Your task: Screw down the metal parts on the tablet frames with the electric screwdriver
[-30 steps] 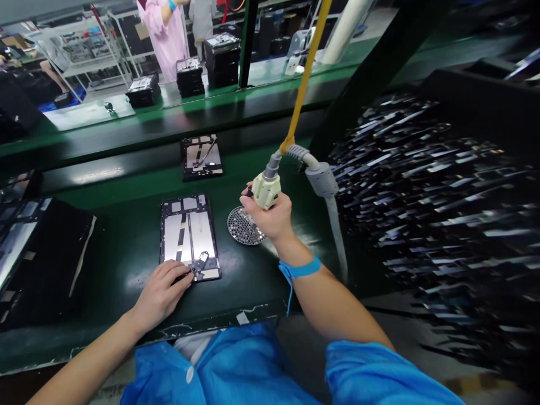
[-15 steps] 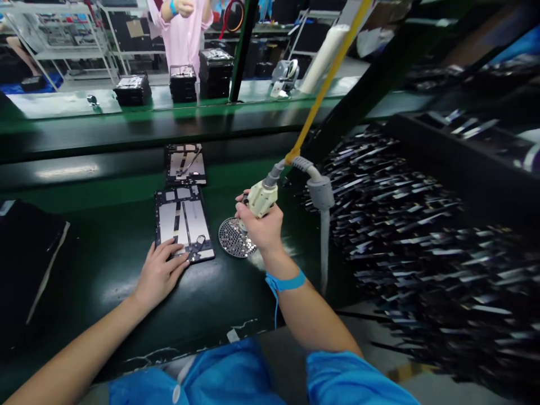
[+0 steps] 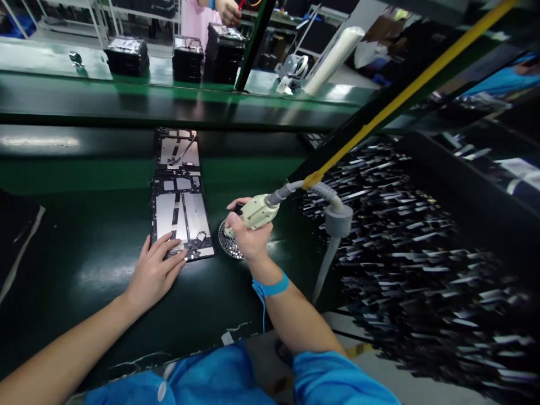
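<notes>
My right hand point(image 3: 251, 239) is wrapped round a cream electric screwdriver point(image 3: 257, 212), which is tilted with its front end over a round perforated dish point(image 3: 231, 247) of small shiny pieces. The tip is hidden behind my fingers and the dish. My left hand point(image 3: 155, 270) lies with fingers stretched out on the lower edge of an opened tablet point(image 3: 189, 214), whose silver inner plate and black frame show. Just beyond it, touching or nearly so, is a second opened tablet point(image 3: 177, 154) with a slim, tweezers-like tool point(image 3: 186, 147) lying on it.
A grey cable and yellow strap point(image 3: 358, 135) run from the screwdriver to the upper right. Dense rows of dark, thin parts point(image 3: 400, 253) stand at right. A black stack point(image 3: 17, 242) lies at left. Past the ledge, a person's hand point(image 3: 228, 11) is over stacked devices point(image 3: 223, 53).
The screwdriver has tipped closer to level, its front end still over the dish. The whole view has shifted a little. My left hand stays on the near tablet.
</notes>
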A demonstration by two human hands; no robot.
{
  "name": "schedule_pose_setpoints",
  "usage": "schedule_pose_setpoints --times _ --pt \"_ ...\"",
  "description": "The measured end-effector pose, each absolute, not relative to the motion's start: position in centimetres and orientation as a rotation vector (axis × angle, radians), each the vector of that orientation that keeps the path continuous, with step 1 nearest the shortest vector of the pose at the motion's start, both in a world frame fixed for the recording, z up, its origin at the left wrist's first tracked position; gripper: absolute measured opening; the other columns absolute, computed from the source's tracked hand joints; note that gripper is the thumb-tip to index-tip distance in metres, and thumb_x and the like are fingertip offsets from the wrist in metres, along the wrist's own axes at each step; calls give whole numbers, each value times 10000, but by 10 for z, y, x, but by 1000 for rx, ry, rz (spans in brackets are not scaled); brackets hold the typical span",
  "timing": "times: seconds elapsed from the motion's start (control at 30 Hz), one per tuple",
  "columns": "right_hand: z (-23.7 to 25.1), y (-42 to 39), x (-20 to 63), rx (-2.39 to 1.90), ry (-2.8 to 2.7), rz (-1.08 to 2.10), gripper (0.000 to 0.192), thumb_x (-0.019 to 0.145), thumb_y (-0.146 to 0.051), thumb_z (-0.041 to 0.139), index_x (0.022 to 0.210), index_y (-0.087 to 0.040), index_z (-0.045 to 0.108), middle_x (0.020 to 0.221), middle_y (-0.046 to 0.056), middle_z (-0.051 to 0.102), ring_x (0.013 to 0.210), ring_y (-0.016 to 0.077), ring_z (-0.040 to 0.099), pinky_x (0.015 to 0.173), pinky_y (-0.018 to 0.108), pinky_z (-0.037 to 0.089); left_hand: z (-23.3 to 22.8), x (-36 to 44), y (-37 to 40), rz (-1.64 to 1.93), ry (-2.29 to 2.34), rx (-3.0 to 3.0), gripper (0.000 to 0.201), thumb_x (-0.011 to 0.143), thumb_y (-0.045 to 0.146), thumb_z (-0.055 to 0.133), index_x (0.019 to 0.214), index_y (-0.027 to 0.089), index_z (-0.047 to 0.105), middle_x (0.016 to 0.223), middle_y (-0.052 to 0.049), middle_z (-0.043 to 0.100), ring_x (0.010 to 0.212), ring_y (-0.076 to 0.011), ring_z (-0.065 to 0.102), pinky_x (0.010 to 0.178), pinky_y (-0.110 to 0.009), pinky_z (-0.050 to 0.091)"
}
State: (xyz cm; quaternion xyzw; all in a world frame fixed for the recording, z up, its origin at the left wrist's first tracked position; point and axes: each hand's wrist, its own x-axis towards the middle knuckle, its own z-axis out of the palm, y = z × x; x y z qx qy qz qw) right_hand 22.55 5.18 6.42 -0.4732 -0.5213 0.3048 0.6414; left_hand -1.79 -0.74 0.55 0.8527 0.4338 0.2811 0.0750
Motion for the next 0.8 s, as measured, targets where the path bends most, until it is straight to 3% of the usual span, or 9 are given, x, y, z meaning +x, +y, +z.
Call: schedule_pose_setpoints --times 0.8 --pt "72 50 219 -1006 -1127 661 199 850 -298 717 1011 -246 612 895 -2 678 523 104 613 501 275 531 2 -13 -6 900 1309 2439 217 1020 235 589 1161 263 753 1297 -99 707 1362 -334 569 1162 -711 348"
